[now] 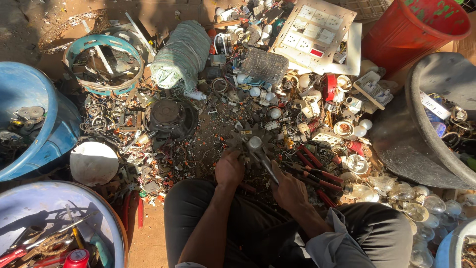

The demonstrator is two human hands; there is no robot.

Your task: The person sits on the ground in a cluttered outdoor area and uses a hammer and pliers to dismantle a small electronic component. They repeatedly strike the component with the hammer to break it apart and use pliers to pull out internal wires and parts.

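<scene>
Holding a hammer (260, 156), right hand (290, 191); blue tub (47, 129) keeps scrap.

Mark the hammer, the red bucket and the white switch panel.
hammer (255, 144): head view, on its metal head, just above the hands.
red bucket (396, 37): head view, on its outer wall, top right.
white switch panel (313, 31): head view, on its face among the switches.

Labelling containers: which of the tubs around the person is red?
The red bucket at the top right, beyond the grey basin. The tubs at the left and lower left are blue.
</scene>
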